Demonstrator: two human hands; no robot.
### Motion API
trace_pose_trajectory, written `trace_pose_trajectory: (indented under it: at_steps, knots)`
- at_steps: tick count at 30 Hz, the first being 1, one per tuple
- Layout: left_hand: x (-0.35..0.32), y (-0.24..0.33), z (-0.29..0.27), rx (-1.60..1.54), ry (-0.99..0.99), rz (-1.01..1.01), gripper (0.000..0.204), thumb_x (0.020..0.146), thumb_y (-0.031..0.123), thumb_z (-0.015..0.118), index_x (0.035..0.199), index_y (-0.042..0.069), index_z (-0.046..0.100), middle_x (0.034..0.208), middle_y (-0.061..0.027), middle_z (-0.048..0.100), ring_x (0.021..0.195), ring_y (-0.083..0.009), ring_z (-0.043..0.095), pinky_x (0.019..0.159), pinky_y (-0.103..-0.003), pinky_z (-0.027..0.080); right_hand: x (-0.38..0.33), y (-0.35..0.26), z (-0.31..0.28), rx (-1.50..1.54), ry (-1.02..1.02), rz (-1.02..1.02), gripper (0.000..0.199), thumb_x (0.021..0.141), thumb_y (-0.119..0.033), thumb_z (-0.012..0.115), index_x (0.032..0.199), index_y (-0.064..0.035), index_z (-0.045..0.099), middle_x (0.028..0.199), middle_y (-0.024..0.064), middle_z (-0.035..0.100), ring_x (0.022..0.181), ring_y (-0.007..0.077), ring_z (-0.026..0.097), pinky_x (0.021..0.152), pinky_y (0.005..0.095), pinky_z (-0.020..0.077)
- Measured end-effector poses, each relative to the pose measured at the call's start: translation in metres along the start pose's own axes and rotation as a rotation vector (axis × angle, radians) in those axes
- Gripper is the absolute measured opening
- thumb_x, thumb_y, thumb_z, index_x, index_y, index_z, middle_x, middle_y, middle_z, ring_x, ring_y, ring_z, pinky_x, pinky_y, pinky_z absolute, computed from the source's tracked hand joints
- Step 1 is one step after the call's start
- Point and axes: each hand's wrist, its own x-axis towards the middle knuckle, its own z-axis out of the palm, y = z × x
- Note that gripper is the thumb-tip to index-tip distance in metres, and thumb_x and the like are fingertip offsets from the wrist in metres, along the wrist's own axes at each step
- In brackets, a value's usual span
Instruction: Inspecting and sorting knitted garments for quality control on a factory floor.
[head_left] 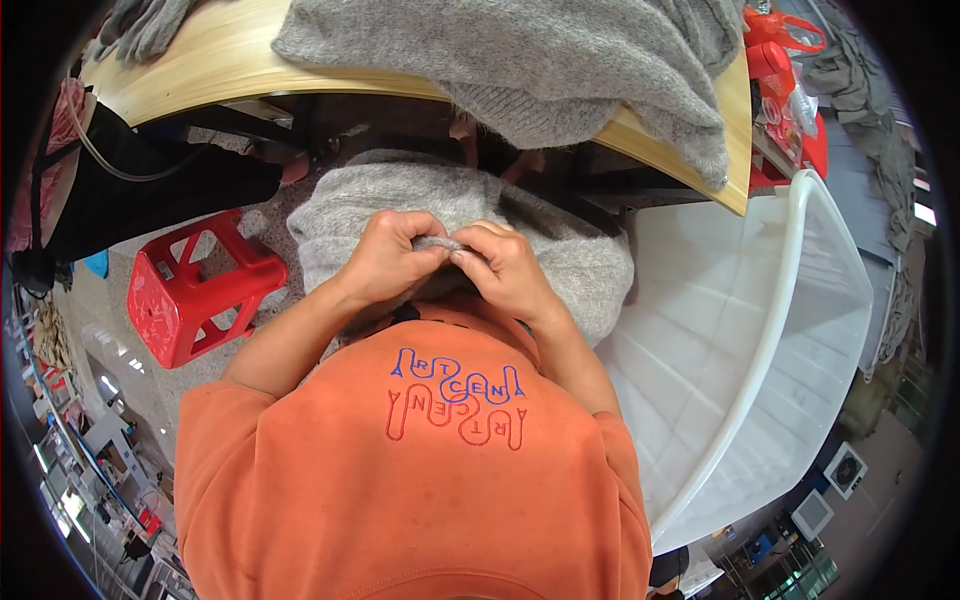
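Note:
A grey knitted garment (570, 285) lies bunched across my lap. My left hand (390, 258) pinches a small fold of the grey knit between thumb and fingers. Close beside it, almost touching, my right hand (500, 262) grips the same fold with thumb and forefinger. Only a short strip of knit (432, 243) shows between the two hands; the rest of the fold is hidden behind the fingers. I cannot make out any tool in either hand.
A wooden table (220, 65) ahead carries a heap of grey knitwear (540, 60) hanging over its near edge. A red plastic stool (195, 290) stands at the left. To the right is a large white plastic tub (700, 330). Red items (775, 70) sit at the table's far right.

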Motion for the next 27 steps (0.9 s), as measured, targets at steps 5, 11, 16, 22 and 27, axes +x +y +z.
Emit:
trace_pose_trajectory:
  at_steps: [5,11,16,22,27]
  knots:
    - [-0.001,-0.008,-0.003,-0.067,-0.013,0.031,0.009,0.070,0.005,0.065,0.075,-0.001,0.060,0.059,0.0015,0.053,0.056,-0.0029,0.046,0.047,-0.021,0.037,-0.002,0.004,0.013,0.243,0.076,0.069,0.004,0.075,0.000,0.054,0.079,0.0017,0.054,0.069,0.0083,0.052,0.062,0.0166,0.051,0.056,0.0273,0.0408]
    - [-0.002,-0.013,0.007,-0.363,-0.038,-0.143,0.004,0.071,0.001,0.062,0.073,0.000,0.058,0.061,0.0010,0.054,0.050,-0.0029,0.046,0.041,-0.019,0.033,-0.006,0.008,0.015,0.321,0.009,0.121,0.003,0.074,0.002,0.053,0.077,0.0020,0.053,0.069,0.0086,0.050,0.061,0.0170,0.050,0.055,0.0284,0.0400]
    - [0.003,-0.012,0.013,-0.400,-0.146,-0.215,0.005,0.070,-0.002,0.060,0.074,0.000,0.059,0.061,0.0002,0.055,0.049,-0.0036,0.046,0.040,-0.018,0.033,-0.007,0.009,0.025,0.016,0.164,-0.107,0.010,0.070,0.000,0.058,0.079,0.0015,0.053,0.071,0.0108,0.051,0.063,0.0236,0.051,0.056,0.0304,0.0413]
    - [-0.001,-0.015,-0.002,-0.629,-0.155,-0.345,0.009,0.070,0.005,0.061,0.078,0.002,0.061,0.073,-0.0028,0.062,0.065,-0.0072,0.055,0.063,-0.021,0.043,-0.014,0.022,-0.020,-0.189,0.003,-0.048,0.021,0.068,-0.009,0.063,0.086,-0.0001,0.057,0.078,0.0115,0.055,0.070,0.0268,0.054,0.061,0.0330,0.0431]
    - [0.005,-0.015,-0.021,-0.758,-0.088,-0.273,0.007,0.073,0.008,0.062,0.076,0.002,0.061,0.076,-0.0030,0.063,0.068,-0.0082,0.056,0.066,-0.021,0.044,-0.048,0.071,-0.069,-0.294,-0.233,0.394,0.021,0.070,-0.009,0.061,0.089,0.0007,0.059,0.077,0.0100,0.057,0.071,0.0208,0.054,0.065,0.0291,0.0433]
